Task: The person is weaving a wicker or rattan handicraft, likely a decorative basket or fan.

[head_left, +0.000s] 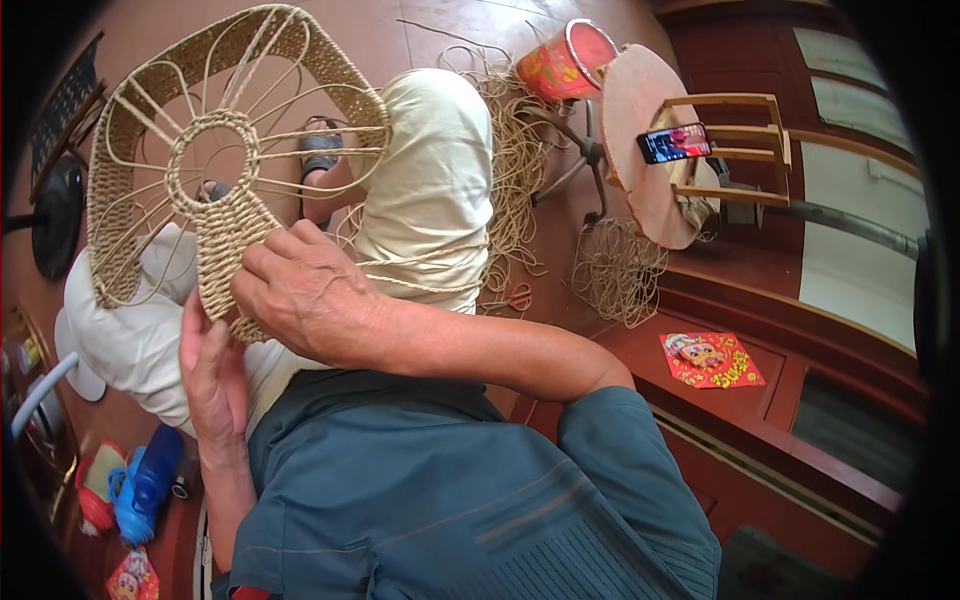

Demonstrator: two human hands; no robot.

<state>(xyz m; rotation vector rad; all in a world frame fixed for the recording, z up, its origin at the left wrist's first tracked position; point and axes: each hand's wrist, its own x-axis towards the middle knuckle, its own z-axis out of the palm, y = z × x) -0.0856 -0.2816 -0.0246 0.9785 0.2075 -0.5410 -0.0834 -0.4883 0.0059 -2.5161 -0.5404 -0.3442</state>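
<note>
A straw-coloured woven piece [232,240] rests across my lap on white trousers. It has a round woven ring [172,170], cord spokes and loops spreading from it, and a wide braided band [345,75] around the outside. My right hand [305,290] lies over the tightly woven panel below the ring, its fingers curled and gripping the panel's right edge. Beneath, my left hand [215,365] holds the panel's lower end, thumb toward me and fingers partly hidden behind it. Strands of cord [425,280] run from near my right hand across my right thigh.
Loose cord [515,210] lies heaped on the floor to the right, near red-handled scissors [520,297] and a wiry tangle [620,270]. Beyond stand a red bucket [560,65] and a round-topped stool [635,120] with a phone [677,144]. Blue bottles [150,480] sit lower left.
</note>
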